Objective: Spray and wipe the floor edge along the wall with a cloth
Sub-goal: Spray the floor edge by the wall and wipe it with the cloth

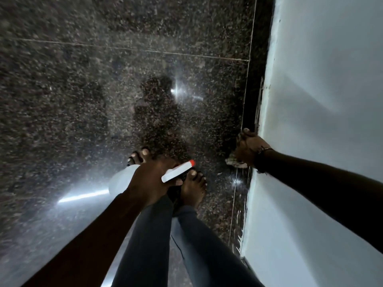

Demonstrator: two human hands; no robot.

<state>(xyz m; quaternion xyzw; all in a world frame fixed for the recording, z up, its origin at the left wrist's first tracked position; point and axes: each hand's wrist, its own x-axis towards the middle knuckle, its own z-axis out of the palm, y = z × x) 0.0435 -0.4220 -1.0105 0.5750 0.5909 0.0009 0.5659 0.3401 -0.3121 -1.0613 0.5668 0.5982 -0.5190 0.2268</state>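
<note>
My left hand (pixel 150 179) grips a white spray bottle (pixel 118 181) whose white trigger head has a red nozzle tip (pixel 191 162) pointing right, toward the wall. My right hand (pixel 247 149) presses a crumpled light cloth (pixel 233 161) down on the dark skirting strip (pixel 251 96) where the speckled granite floor (pixel 103 79) meets the white wall (pixel 321 100). Most of the cloth is hidden under the hand. White paint smears mark the strip beside and beyond the hand.
My two feet in dark sandals (pixel 192 187) stand between the hands, legs in dark trousers. Thin grout lines (pixel 245 90) cross the polished floor, which reflects ceiling lights (pixel 83 196). The wall runs along the whole right side.
</note>
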